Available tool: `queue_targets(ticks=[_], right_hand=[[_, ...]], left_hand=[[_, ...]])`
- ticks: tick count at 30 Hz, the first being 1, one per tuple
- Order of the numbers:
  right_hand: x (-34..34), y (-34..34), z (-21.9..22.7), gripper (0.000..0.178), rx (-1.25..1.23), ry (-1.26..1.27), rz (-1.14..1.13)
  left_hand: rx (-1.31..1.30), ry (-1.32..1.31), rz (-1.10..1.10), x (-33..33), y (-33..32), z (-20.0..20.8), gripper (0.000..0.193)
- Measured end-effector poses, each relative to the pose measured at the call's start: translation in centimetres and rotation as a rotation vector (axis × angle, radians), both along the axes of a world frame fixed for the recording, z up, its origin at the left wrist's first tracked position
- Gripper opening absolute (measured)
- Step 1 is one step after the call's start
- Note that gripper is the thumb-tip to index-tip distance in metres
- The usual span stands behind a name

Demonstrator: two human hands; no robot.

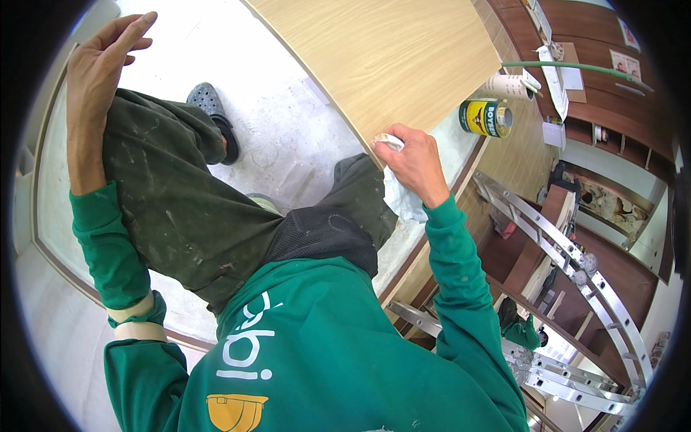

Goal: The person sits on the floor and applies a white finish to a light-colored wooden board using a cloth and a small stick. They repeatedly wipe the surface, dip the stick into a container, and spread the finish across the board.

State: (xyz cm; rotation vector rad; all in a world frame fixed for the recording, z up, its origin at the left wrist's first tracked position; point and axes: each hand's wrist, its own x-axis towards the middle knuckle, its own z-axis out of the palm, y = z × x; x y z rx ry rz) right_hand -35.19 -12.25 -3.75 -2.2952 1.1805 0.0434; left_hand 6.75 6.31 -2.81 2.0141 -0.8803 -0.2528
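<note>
My right hand (pixel 416 162) is closed around a white rag (pixel 402 198), which hangs below the fingers. A wadded bit of it pokes out at the fingertips, against the edge of a light wood-grain panel (pixel 389 54). On the far left, my left hand (pixel 104 61) is held up beyond my bent knee. Its fingers are loosely stretched and apart, with nothing in them. A can (pixel 486 119) with a yellow and green label stands to the right of the panel.
A paper roll (pixel 509 87) is beside the can. To the right, an aluminium ladder (pixel 576 263) rises near brown shelving (pixel 619 137). Another person in a green top (pixel 522 331) is at the lower right. My grey clog (pixel 209 108) rests on the pale floor (pixel 277 126).
</note>
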Motion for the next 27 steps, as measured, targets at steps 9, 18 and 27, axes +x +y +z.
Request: queue_targets(ticks=[9, 18, 27], right_hand=[[0.4, 0.4, 0.2, 0.022, -0.003, -0.014, 0.009], [0.5, 0.4, -0.3, 0.022, 0.015, -0.055, -0.022], [-6.3, 3.2, 6.2, 0.021, 0.225, -0.229, -0.346]], left_hand=[[0.015, -0.027, 0.013, 0.4, 0.0, -0.3, 0.054], [0.031, -0.021, 0.009, -0.1, -0.1, 0.3, 0.053], [0.061, 0.027, 0.084, -1.4, -0.3, 2.0, 0.042]])
